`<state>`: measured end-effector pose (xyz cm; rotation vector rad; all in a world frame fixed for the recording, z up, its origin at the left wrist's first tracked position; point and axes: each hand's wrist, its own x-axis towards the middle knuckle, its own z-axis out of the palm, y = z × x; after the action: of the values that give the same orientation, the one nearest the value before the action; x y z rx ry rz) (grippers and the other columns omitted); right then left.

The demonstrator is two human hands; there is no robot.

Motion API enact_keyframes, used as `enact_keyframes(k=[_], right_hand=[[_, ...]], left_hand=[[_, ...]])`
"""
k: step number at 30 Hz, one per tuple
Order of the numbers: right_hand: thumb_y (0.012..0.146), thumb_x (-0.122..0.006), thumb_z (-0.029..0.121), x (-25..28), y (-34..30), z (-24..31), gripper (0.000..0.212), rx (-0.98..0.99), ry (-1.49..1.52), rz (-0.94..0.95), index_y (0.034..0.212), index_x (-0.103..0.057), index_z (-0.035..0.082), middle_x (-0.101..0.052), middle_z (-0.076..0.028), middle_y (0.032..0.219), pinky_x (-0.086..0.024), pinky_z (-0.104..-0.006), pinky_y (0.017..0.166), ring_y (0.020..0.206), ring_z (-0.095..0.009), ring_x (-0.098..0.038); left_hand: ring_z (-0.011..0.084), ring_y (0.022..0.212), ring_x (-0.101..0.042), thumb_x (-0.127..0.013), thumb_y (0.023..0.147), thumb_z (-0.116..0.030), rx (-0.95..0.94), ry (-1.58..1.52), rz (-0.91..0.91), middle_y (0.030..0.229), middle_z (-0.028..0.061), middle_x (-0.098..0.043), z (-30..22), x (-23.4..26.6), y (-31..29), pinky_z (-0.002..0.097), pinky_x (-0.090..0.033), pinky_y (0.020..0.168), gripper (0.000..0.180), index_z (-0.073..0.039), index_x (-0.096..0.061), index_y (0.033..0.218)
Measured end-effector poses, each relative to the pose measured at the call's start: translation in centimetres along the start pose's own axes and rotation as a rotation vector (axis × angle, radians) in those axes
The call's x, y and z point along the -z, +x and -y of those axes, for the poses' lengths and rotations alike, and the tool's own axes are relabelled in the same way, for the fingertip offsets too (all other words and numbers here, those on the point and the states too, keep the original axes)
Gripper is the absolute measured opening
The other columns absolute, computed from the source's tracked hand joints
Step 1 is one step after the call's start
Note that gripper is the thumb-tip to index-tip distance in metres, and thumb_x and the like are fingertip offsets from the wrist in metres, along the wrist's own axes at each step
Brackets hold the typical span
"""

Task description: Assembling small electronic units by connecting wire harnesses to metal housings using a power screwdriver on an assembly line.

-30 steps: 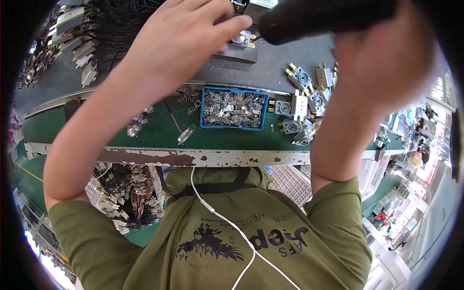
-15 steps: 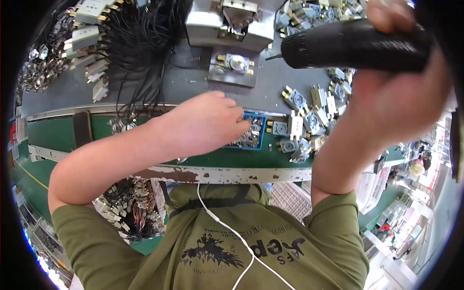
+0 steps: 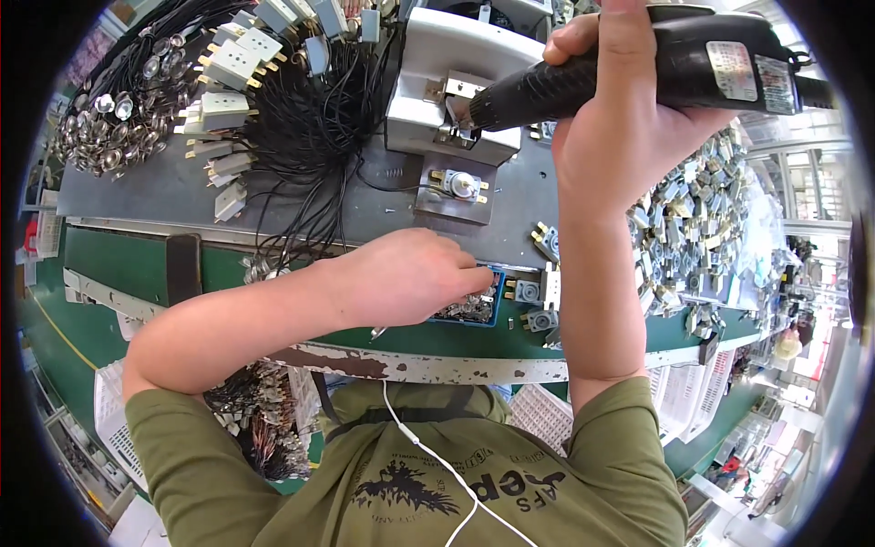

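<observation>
My right hand (image 3: 620, 128) is wrapped round a black electric screwdriver (image 3: 538, 96). Its nose points left, at the metal pickup slot of a white screw feeder (image 3: 437, 64); the bit is hidden there. Over a blue tray (image 3: 497, 301) of small metal parts, my left hand (image 3: 410, 273) has its fingers curled down, and whatever is between the fingertips is hidden. Just beyond that hand, a grey socket part with brass prongs (image 3: 460, 185) rests in a metal fixture block (image 3: 447, 211). A black wire runs to it from the left.
A bundle of black wires (image 3: 319, 118) with white sockets (image 3: 232, 64) lies at left, beside a pile of shiny metal discs (image 3: 114, 137). Many grey socket parts (image 3: 693, 219) are heaped at right. The bench's chipped white edge (image 3: 437, 369) runs in front of me.
My right hand has brought the screwdriver from the right over to the feeder's slot. My left hand stays at the blue tray, its fingers curled. The whole view has shifted slightly.
</observation>
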<state>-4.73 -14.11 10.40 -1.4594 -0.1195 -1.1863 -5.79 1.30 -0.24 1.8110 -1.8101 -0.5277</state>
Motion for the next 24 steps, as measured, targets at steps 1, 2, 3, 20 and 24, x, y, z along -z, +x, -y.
enact_keyframes(k=[1,2,3,20,24], right_hand=[[0.094,-0.072,-0.001,-0.3,-0.2,-0.1,0.018,-0.002,0.041,-0.045,0.104,-0.057,0.0,-0.066,-0.008,0.078,-0.049,-0.0276,0.05,0.054,-0.014,-0.061],[0.094,-0.072,-0.002,-0.4,-0.3,-0.2,0.02,-0.004,0.082,-0.091,0.105,-0.056,0.0,-0.066,-0.009,0.08,-0.049,-0.0276,0.05,0.055,-0.014,-0.062],[0.094,-0.072,-0.002,-0.5,0.0,-1.4,0.02,-0.002,0.085,-0.087,0.105,-0.056,0.0,-0.066,-0.009,0.08,-0.049,-0.0276,0.05,0.055,-0.014,-0.062],[0.087,-0.077,-0.005,-0.1,2.6,-0.8,0.06,-0.275,0.198,0.513,0.136,-0.042,0.001,-0.072,-0.014,0.106,-0.06,-0.0268,0.077,0.087,-0.015,-0.071],[0.089,-0.074,-0.003,-1.2,1.4,-1.1,0.066,-0.15,0.117,0.199,0.144,-0.037,0.0,-0.07,-0.013,0.115,-0.059,-0.0269,0.077,0.092,-0.013,-0.069]], left_hand=[[0.0317,0.087,-0.067,-0.071,0.089,-0.021,-0.013,0.002,0.002,0.085,0.0097,-0.064,0.0,0.0,0.1,0.0458,-0.054,0.079,0.02,-0.007,-0.061,0.099],[0.0317,0.087,-0.067,-0.071,0.089,-0.021,-0.015,0.003,-0.001,0.085,0.0097,-0.064,-0.1,0.1,0.1,0.0458,-0.054,0.079,0.02,-0.007,-0.061,0.099],[0.0316,0.087,-0.067,-0.071,0.09,-0.021,-0.009,0.008,0.001,0.085,0.0097,-0.064,-0.2,0.1,0.0,0.0459,-0.054,0.079,0.02,-0.007,-0.061,0.099],[0.0291,0.092,-0.067,-0.072,0.087,-0.016,-0.011,-0.05,-0.003,0.091,0.0079,-0.068,-0.3,1.6,-0.3,0.0438,-0.054,0.081,0.013,-0.009,-0.071,0.098],[0.0287,0.088,-0.068,-0.074,0.084,-0.014,0.03,0.106,-0.109,0.086,0.0062,-0.069,-0.2,3.2,-0.7,0.0421,-0.053,0.078,0.01,-0.01,-0.072,0.093]])
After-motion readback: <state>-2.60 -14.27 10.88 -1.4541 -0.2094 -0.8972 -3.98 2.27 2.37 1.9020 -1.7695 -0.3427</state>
